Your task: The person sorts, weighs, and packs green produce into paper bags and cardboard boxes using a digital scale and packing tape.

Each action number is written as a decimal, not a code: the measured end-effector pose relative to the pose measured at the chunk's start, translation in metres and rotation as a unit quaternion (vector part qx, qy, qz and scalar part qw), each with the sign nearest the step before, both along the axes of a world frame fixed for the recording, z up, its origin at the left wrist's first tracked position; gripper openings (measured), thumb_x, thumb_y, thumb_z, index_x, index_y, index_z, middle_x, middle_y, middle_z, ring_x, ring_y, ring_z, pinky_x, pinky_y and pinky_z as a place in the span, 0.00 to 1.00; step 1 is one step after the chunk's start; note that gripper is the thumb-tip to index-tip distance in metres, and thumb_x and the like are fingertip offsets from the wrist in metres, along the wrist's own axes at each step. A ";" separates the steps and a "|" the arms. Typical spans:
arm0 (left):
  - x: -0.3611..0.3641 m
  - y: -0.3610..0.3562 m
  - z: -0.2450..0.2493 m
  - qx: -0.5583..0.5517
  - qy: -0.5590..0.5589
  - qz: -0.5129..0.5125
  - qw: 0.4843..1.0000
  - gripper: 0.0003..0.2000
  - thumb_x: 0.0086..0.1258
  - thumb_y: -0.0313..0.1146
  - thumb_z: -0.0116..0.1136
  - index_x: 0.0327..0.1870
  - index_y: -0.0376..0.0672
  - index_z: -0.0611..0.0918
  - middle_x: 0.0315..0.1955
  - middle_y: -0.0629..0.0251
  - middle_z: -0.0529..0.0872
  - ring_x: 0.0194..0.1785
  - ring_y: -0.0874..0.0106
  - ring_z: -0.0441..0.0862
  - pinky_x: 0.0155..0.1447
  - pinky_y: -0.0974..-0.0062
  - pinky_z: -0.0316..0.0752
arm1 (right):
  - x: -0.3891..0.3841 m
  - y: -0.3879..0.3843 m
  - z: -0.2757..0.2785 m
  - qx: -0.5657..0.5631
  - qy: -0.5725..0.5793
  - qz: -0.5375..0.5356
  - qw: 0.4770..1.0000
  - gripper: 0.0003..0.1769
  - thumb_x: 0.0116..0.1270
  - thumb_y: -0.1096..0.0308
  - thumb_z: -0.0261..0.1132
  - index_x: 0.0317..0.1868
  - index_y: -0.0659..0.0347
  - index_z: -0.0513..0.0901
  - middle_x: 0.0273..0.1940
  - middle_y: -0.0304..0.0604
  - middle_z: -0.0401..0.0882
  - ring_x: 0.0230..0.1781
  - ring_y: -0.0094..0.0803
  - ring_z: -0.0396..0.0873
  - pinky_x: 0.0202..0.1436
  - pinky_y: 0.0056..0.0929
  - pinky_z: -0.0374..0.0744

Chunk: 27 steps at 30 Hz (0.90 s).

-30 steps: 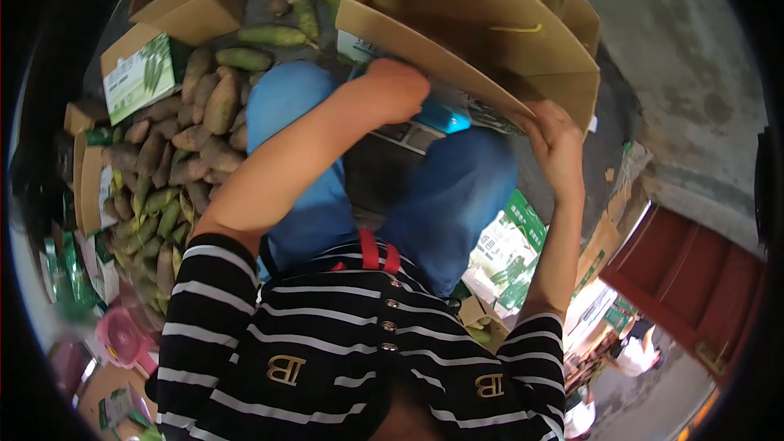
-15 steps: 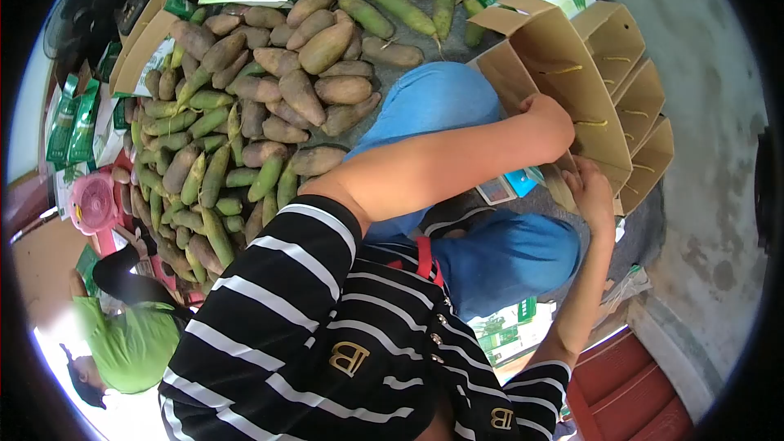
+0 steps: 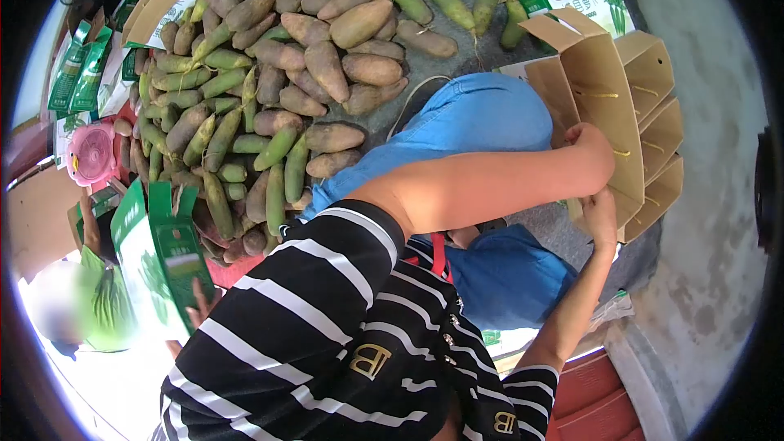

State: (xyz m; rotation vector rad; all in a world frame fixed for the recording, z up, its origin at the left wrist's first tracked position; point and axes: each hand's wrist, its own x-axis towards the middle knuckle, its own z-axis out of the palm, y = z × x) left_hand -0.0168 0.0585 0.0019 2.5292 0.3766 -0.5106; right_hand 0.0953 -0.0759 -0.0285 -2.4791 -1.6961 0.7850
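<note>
An open brown carton [image 3: 600, 98] with yellow cord handles stands at the right, in front of more cartons. Bent at the wrist, my left hand [image 3: 590, 147] is at the carton's near side, its fingers curled against the cardboard. Just below it my right hand [image 3: 600, 214] has its fingers closed on the lower near edge of the same carton. The two hands are close together. Part of the fingertips is hidden by the hands and the cardboard.
A large pile of green and brown tubers [image 3: 269, 90] covers the left and middle floor. Another person in a green top [image 3: 106, 298] handles a green and white box [image 3: 155, 257] at the lower left. A pink fan [image 3: 91, 153] and a grey wall [image 3: 710, 114] are at the sides.
The view has shifted, so the pile and cartons sit differently. My hands have come closer together at the carton. The other person's green box has come into view at the lower left.
</note>
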 end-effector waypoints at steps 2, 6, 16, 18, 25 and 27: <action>0.001 -0.001 -0.003 0.000 -0.020 -0.004 1.000 0.18 0.52 0.39 0.65 0.45 0.46 0.84 0.41 0.62 0.84 0.43 0.59 0.80 0.37 0.55 0.73 | 0.001 -0.004 -0.004 0.046 0.016 0.011 0.999 0.11 0.63 0.70 0.58 0.41 0.71 0.77 0.36 0.59 0.79 0.39 0.49 0.79 0.43 0.37 0.74; 0.000 0.000 -0.007 -0.009 -0.109 0.019 0.994 0.14 0.52 0.37 0.64 0.41 0.46 0.85 0.40 0.65 0.85 0.42 0.62 0.82 0.34 0.56 0.74 | -0.007 -0.005 -0.004 0.047 0.040 -0.043 0.997 0.11 0.63 0.71 0.58 0.41 0.71 0.77 0.36 0.55 0.81 0.37 0.41 0.79 0.43 0.34 0.74; -0.026 0.007 0.013 -0.028 -0.295 0.097 0.950 0.07 0.54 0.31 0.60 0.33 0.44 0.85 0.33 0.64 0.86 0.40 0.64 0.84 0.34 0.64 0.78 | 0.005 -0.009 -0.017 0.050 0.083 -0.065 0.993 0.11 0.65 0.71 0.58 0.41 0.72 0.77 0.34 0.46 0.82 0.35 0.28 0.76 0.41 0.29 0.74; -0.031 0.007 0.013 -0.017 -0.374 0.146 0.916 0.06 0.54 0.32 0.59 0.32 0.43 0.83 0.33 0.63 0.85 0.40 0.63 0.84 0.35 0.62 0.77 | 0.003 -0.008 -0.016 0.030 0.087 -0.090 0.992 0.12 0.65 0.69 0.58 0.42 0.71 0.77 0.35 0.50 0.81 0.37 0.35 0.76 0.43 0.31 0.74; -0.198 0.097 -0.022 0.119 -0.526 0.324 0.777 0.13 0.62 0.39 0.56 0.43 0.41 0.79 0.38 0.54 0.81 0.44 0.57 0.80 0.46 0.61 0.75 | -0.018 0.003 0.002 0.054 0.066 -0.070 0.994 0.16 0.67 0.63 0.58 0.49 0.67 0.75 0.38 0.58 0.80 0.40 0.50 0.78 0.46 0.36 0.73; -0.280 0.115 -0.052 0.148 -0.305 0.460 0.821 0.16 0.62 0.37 0.57 0.49 0.42 0.78 0.43 0.54 0.80 0.49 0.57 0.78 0.52 0.64 0.73 | -0.017 0.002 0.000 0.054 0.064 -0.065 0.994 0.16 0.67 0.63 0.58 0.49 0.66 0.74 0.37 0.57 0.79 0.39 0.50 0.77 0.45 0.36 0.73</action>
